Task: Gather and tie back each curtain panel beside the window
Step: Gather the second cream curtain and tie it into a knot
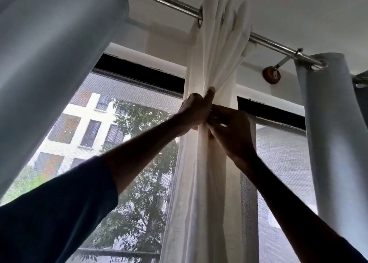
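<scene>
A white sheer curtain panel [215,49] hangs gathered in folds from a metal rod [165,1] in the middle of the window. My left hand [194,111] wraps around the bunched fabric from the left, thumb pointing up. My right hand [232,132] pinches at the same spot from the right, fingers closed on the fabric; whether a tie is between them is hidden. Below the hands the white panel [199,203] falls straight down.
A grey curtain panel [49,63] hangs at the upper left and another grey panel [334,133] at the right. A round wall bracket [271,76] holds the rod. Mesh-screened window panes [127,143] show a building and a tree outside.
</scene>
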